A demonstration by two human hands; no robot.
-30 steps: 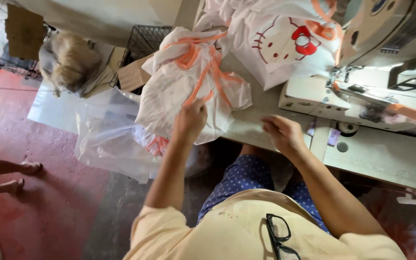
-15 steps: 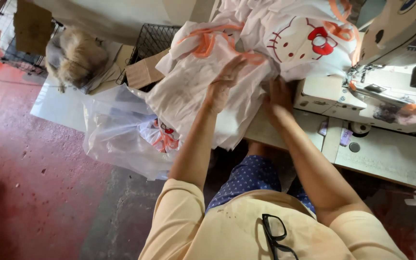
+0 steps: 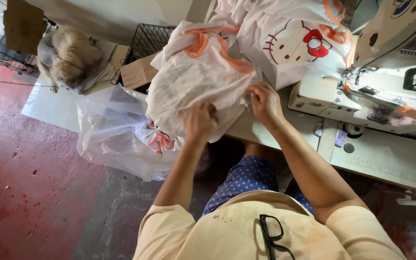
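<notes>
- At the near edge of the surface (image 3: 285, 126), seen from the head camera, both hands work on a white garment with orange trim (image 3: 193, 82) that hangs over that edge.
- The left hand (image 3: 201, 121) is curled closed, its fingers bunching the lower part of the garment where the cloth droops past the edge.
- The right hand (image 3: 266, 102) is also closed, pinching a fold of the same garment just beside the left hand, with the knuckles up.
- The garment lies crumpled, its orange bands crossing near the top; most of it rests on the left end of the surface and the rest spills down toward the floor.
- Behind it, touching it, lies a second white piece with a cartoon cat print and a red bow (image 3: 294, 43).
- Toward the right end of the surface stands a sewing machine (image 3: 386, 62), with an orange strip (image 3: 412, 114) lying on its bed.
- Below the left end of the surface, a clear plastic bag (image 3: 111, 135) on the floor holds more white and orange cloth.
- A cardboard box (image 3: 138, 72) and a black wire basket (image 3: 148, 41) stand beyond the bag.
- A shaggy dog (image 3: 71, 55) lies at the far left on a pale sheet.
- Black glasses (image 3: 273, 236) hang at the person's shirt collar.
</notes>
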